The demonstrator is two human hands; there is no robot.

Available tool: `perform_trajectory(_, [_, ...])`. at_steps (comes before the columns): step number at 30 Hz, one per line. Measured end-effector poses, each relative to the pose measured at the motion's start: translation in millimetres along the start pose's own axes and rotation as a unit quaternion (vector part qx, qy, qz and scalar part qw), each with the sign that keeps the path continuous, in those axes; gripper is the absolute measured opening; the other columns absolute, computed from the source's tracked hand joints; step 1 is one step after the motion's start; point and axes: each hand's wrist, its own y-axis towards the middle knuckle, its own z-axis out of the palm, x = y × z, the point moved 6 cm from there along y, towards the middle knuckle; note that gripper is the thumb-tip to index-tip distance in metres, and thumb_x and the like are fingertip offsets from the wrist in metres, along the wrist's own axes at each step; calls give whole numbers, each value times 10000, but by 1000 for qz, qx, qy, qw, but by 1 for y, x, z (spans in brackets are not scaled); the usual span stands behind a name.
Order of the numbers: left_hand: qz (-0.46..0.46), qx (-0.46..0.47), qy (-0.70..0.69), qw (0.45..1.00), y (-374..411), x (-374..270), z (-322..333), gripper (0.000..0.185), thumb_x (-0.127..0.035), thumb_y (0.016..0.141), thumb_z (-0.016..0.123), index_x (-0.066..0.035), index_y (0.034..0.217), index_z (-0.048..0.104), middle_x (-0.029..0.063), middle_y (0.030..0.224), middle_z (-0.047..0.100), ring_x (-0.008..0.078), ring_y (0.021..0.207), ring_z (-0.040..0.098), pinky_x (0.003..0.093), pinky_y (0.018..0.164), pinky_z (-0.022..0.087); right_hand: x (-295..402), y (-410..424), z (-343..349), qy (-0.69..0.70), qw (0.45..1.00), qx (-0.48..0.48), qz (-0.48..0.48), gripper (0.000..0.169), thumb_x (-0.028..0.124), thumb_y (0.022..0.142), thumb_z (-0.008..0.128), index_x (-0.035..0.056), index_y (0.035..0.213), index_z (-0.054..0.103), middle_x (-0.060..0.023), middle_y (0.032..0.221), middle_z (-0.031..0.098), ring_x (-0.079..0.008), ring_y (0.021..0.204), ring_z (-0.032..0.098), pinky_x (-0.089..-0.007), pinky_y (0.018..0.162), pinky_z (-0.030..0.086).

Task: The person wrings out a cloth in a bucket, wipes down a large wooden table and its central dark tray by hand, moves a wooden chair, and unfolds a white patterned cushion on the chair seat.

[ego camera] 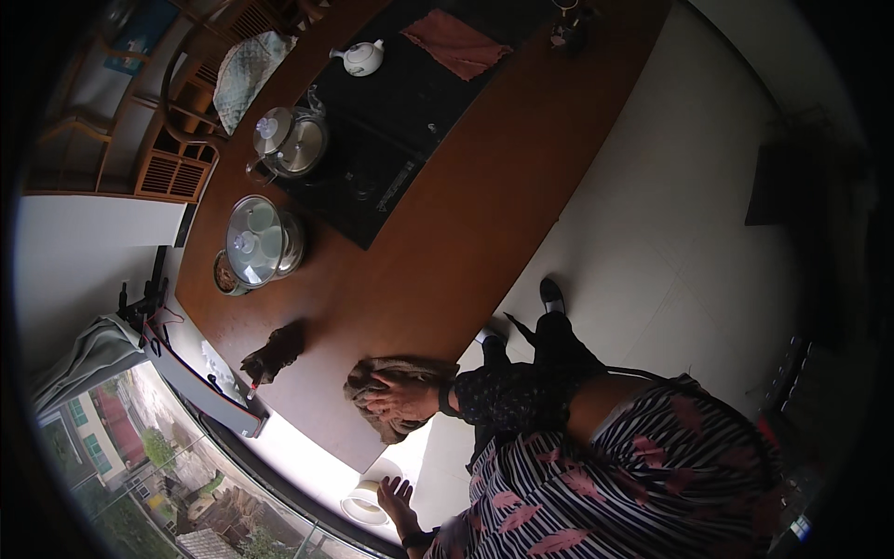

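My right hand (405, 397) presses down on a bunched brown cloth (370, 374) at the near end of the brown wooden table (447, 230), its fingers spread over the folds. A dark band circles that wrist, and a dark patterned sleeve covers the forearm. My left hand (398, 499) hangs off the table's end with its fingers apart, holding nothing. Below it is a white round bin (364, 504), partly hidden by the hand. A dark brown lumpy object (276, 353) lies on the table beyond the cloth, with a small red-and-clear piece (253, 390) at its end.
A glass-lidded pot holding pale cups (255, 241) stands beside a small planter (225, 272). On the black inset panel (391, 126) are a glass kettle (304, 145), a white teapot (360, 59) and a reddish cloth (457, 43). Wooden shelving (174, 175) and a window (167, 454) border the table.
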Motion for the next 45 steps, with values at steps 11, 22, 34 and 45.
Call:
perform_trajectory(11, [379,190,-18,905,-50,-262,416,205,-216,961,587,-54,1085,586,62,883,646,155,732,635,270,662,516,-263,-316,-284,-120,918,-118,358,430,288,805,645,223,1229,633,26,1447,415,-197,1409,260,-610,1120,189])
perform_trajectory(22, [627,190,177,735,-207,-403,896,958,-165,665,866,-85,1435,302,195,1429,408,348,1283,445,436,1039,405,-359,-439,-369,-141,933,-76,323,484,322,817,617,187,1278,555,-42,1355,477,-278,1370,316,-643,1099,208])
perform_trajectory(34, [610,164,133,764,-221,-420,952,845,-103,630,872,-38,1318,385,146,1182,580,266,1078,582,359,951,467,-399,-457,-363,14,935,-202,290,435,373,853,614,153,1227,589,-50,1269,570,-278,1304,400,-628,1120,185])
perform_trajectory(45, [496,97,-52,861,-165,-390,688,819,-71,689,842,-19,1349,360,125,1232,495,231,1156,515,340,972,460,-483,-542,-462,-193,818,-172,514,415,297,882,638,259,1290,569,23,1418,440,-240,1351,345,-616,1078,221])
